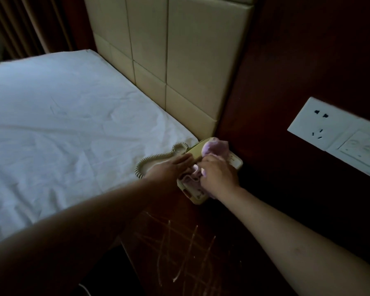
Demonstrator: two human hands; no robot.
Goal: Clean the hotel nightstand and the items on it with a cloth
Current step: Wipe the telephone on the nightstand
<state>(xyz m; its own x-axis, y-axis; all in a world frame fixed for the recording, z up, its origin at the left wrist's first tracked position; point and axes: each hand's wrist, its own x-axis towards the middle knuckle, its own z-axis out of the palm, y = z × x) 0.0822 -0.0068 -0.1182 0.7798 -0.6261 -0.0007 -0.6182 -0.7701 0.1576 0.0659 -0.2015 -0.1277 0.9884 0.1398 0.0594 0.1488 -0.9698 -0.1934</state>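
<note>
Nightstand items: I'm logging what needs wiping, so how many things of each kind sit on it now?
Telephone: 1, cream, with its coiled cord trailing onto the bed
Cloth: 1, pink, pressed on the phone by the right hand
Total: 2

The scene is dim and underexposed. Soft light from the upper left brightens the white bedsheet (58, 116) and cream headboard (179, 60), while the wood wall panel (308, 60) at right sinks into near-black. Straight lines bow toward the frame edges, and detail is soft and smeared throughout.
</note>
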